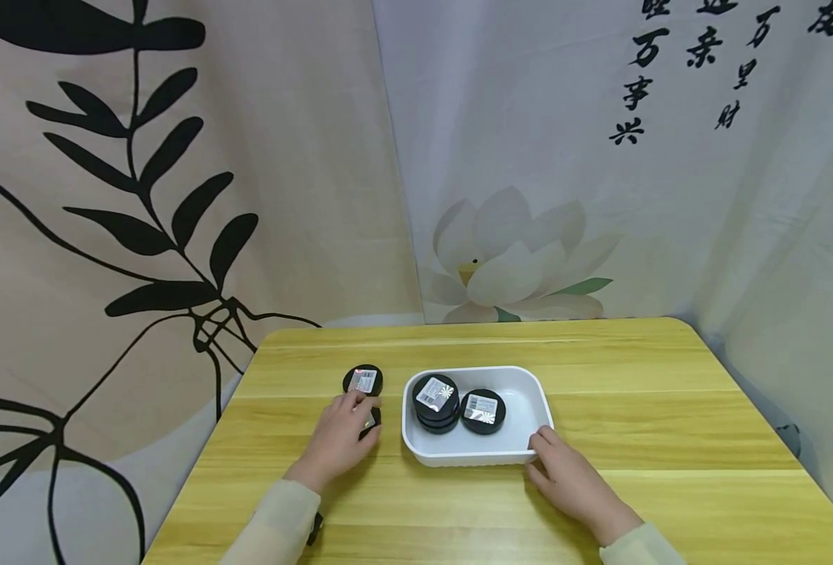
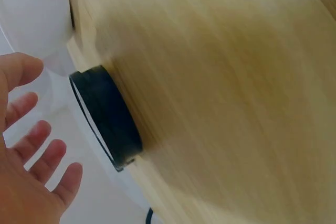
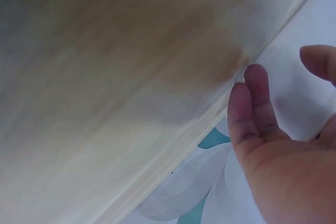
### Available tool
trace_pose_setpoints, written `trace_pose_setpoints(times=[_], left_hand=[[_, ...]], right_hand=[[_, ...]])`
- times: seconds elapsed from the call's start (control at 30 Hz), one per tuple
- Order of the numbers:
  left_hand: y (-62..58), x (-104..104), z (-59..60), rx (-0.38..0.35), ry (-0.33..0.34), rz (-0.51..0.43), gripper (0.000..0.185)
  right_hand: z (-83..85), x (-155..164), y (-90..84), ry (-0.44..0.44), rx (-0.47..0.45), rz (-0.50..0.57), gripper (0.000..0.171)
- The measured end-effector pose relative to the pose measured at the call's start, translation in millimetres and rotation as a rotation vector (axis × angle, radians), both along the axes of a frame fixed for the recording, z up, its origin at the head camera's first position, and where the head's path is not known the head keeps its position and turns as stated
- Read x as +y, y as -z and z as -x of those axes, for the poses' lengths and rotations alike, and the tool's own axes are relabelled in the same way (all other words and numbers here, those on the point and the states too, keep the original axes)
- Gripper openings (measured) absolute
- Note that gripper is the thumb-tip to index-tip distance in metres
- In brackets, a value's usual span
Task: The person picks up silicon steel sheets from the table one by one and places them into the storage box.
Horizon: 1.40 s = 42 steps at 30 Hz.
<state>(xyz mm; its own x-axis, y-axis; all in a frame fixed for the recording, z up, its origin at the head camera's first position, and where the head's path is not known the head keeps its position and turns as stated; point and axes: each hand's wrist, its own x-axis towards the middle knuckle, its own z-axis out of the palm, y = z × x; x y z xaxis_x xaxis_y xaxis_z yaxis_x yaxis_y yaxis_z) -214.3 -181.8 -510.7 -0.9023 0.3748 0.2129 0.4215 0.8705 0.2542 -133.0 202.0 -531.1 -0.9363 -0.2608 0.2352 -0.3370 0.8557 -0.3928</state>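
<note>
My left hand (image 1: 346, 435) reaches over a round black container (image 1: 370, 421) and partly covers it. A second black container (image 1: 363, 380) with a white barcode label lies just beyond the fingertips. In the left wrist view the fingers are spread and loosely bent, with a gap between them and a black container (image 2: 107, 119). My right hand (image 1: 575, 486) holds the front right corner of a white tray (image 1: 522, 392), fingers over the rim and thumb at the outer wall. Inside the tray, black containers are stacked (image 1: 435, 400) at the left, with a single one (image 1: 483, 411) beside them.
Another black object (image 1: 315, 528) shows partly past the left sleeve. The wooden table (image 1: 635, 400) has a far edge close to a printed curtain (image 1: 318, 157) with plant and flower patterns.
</note>
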Motion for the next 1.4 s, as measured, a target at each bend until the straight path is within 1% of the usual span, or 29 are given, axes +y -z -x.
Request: trace_pose_setpoints(times=[0.23,0.43,0.73,1.13,1.4], left_hand=[[5.3,-6.0,3.3,-0.070,-0.058,0.048,0.045],[8.9,-9.6,7.2,-0.110,-0.070,0.060,0.049],[13.5,-9.4,12.9,-0.139,-0.079,0.038,0.049],[11.8,-8.8,16.3,-0.145,-0.095,0.045,0.053],[16.7,-8.8,21.3,-0.162,-0.108,0.026,0.055]], right_hand=[[-0.9,-0.6,-0.5,0.001,-0.013,0.000,0.019],[-0.5,-0.8,-0.6,0.001,-0.011,0.003,0.018],[-0.4,0.0,0.3,0.006,-0.023,0.003,0.018],[0.0,-1.0,-2.2,0.009,-0.038,-0.001,0.017],[-1.2,-1.4,-5.2,0.010,-0.055,0.005,0.016]])
